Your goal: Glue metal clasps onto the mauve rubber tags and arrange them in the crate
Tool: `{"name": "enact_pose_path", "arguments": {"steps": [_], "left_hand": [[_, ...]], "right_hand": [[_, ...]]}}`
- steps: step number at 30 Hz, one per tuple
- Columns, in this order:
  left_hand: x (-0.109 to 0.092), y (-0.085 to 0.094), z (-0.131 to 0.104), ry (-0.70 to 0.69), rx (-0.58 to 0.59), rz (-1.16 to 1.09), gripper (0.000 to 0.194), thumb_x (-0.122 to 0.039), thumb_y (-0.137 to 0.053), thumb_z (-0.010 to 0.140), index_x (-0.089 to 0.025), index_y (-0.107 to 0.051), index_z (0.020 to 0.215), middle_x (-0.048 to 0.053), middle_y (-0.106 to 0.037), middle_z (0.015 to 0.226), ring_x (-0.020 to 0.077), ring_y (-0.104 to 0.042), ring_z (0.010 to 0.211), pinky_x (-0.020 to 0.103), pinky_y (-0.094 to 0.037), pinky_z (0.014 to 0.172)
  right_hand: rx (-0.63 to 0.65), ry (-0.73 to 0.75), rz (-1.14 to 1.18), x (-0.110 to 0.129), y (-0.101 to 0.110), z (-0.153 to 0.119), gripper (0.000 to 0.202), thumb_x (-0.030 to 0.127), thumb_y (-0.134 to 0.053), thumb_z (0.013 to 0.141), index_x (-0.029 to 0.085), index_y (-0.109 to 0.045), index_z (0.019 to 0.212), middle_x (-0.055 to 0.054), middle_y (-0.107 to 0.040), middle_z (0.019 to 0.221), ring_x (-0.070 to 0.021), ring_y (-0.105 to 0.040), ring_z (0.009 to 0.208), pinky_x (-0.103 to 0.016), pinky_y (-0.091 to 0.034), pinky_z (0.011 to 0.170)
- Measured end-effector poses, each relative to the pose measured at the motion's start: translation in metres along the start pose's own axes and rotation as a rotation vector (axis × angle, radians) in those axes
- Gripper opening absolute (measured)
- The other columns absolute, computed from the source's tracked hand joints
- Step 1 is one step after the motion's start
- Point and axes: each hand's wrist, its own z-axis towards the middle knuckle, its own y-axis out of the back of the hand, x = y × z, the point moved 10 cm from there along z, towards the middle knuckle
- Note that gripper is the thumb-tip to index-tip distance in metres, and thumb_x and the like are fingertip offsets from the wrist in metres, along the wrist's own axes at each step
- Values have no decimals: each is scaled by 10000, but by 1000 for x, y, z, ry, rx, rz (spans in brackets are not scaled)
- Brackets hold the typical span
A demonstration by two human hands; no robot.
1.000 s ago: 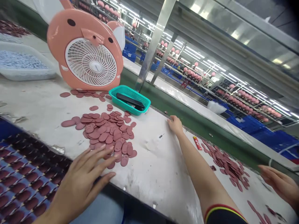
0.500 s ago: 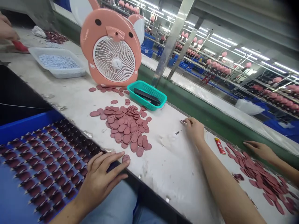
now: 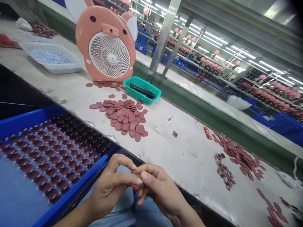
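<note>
My left hand (image 3: 113,181) and my right hand (image 3: 156,184) meet over my lap, just off the near table edge. Thumbs and fingers of both are pinched together at the tips; whatever lies between them is hidden. Beyond them on the white table is a pile of dark pink oval pieces (image 3: 125,116), some with small holes. A small dark piece (image 3: 175,134) and a thin dark item (image 3: 169,119) lie to the right of the pile. At the left, a blue tray (image 3: 21,201) holds rows of dark red pieces with pale tips.
A pink animal-shaped fan (image 3: 81,34) stands behind the pile, beside a green basket (image 3: 142,91) with black objects. A white tub (image 3: 55,58) is at the far left. More ovals (image 3: 239,154), a red packet (image 3: 207,133) and small shiny parts (image 3: 224,171) lie at the right.
My right hand has come back from the far table to my left hand, and both have closed at the fingertips. The oval by my left hand is out of sight. Another person's hand has left the right side.
</note>
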Motion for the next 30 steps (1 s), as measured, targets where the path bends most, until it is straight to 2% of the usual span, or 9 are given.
{"name": "enact_pose_path", "arguments": {"steps": [3, 5, 11, 14, 17, 20, 24, 27, 30], "left_hand": [[5, -2, -8, 98, -56, -87, 261, -336, -625, 1019, -338, -734, 1256, 43, -680, 1162, 167, -651, 1073, 235, -548, 981], [14, 0, -16, 212, -171, -153, 457, -453, -770, 902, -351, -690, 1340, 49, -714, 1203, 200, -660, 1124, 259, -540, 1016], [31, 8, -29, 479, -432, -275, 199, -356, -895, 782, -292, -857, 966, 49, -786, 908, 190, -728, 835, 230, -604, 754], [41, 16, -36, 597, -483, -391, 284, -382, -963, 674, -263, -864, 912, 67, -807, 879, 190, -738, 792, 215, -602, 714], [57, 20, -50, 767, -525, -536, 367, -375, -1007, 589, -265, -861, 907, 80, -825, 898, 205, -758, 804, 225, -609, 716], [65, 20, -58, 831, -520, -634, 452, -429, -1024, 517, -261, -860, 903, 75, -814, 836, 181, -727, 688, 214, -592, 618], [69, 19, -62, 828, -521, -665, 475, -481, -1006, 537, -251, -863, 927, 64, -796, 798, 145, -660, 605, 222, -568, 591], [66, 18, -66, 836, -571, -667, 475, -487, -986, 586, -246, -859, 975, 59, -791, 830, 144, -644, 646, 219, -550, 610], [57, 15, -68, 854, -633, -758, 458, -467, -991, 582, -232, -859, 952, 45, -758, 779, 139, -637, 678, 194, -522, 597]], "right_hand": [[34, -23, 186, -13, -22, -3, 528, 645, -859, 668, 197, -721, 911, 3, -663, 718, -60, -546, 536, -189, -515, 524], [-20, 18, 276, -15, -22, -1, 463, 560, -891, 687, 224, -690, 934, 22, -684, 760, -43, -565, 575, -151, -503, 569], [-195, 194, -26, -7, -10, 1, 440, 626, -767, 785, 199, -667, 814, -54, -728, 786, -176, -672, 686, -321, -572, 674], [-356, 300, -264, 23, 32, 6, 471, 645, -753, 769, 179, -696, 812, -91, -720, 824, -216, -654, 727, -381, -548, 728], [-699, 455, -456, 65, 98, 5, 666, 637, -706, 781, 199, -583, 1268, -137, -648, 1249, -277, -588, 1114, -437, -467, 969], [-804, 452, -652, 82, 130, 22, 987, 618, -786, 668, 188, -405, 1470, -178, -547, 1436, -354, -449, 1328, -530, -334, 1112], [-738, 371, -891, 80, 132, 62, 635, 590, -805, 645, 229, -647, 1143, -115, -701, 1172, -379, -529, 1214, -574, -328, 1084], [-737, 371, -986, 83, 128, 80, 383, 582, -693, 754, 218, -629, 857, -89, -696, 944, -331, -588, 1064, -539, -399, 997], [-680, 457, -970, 92, 117, 82, 389, 626, -617, 743, 239, -577, 727, -93, -673, 769, -332, -618, 912, -503, -462, 883]]}}
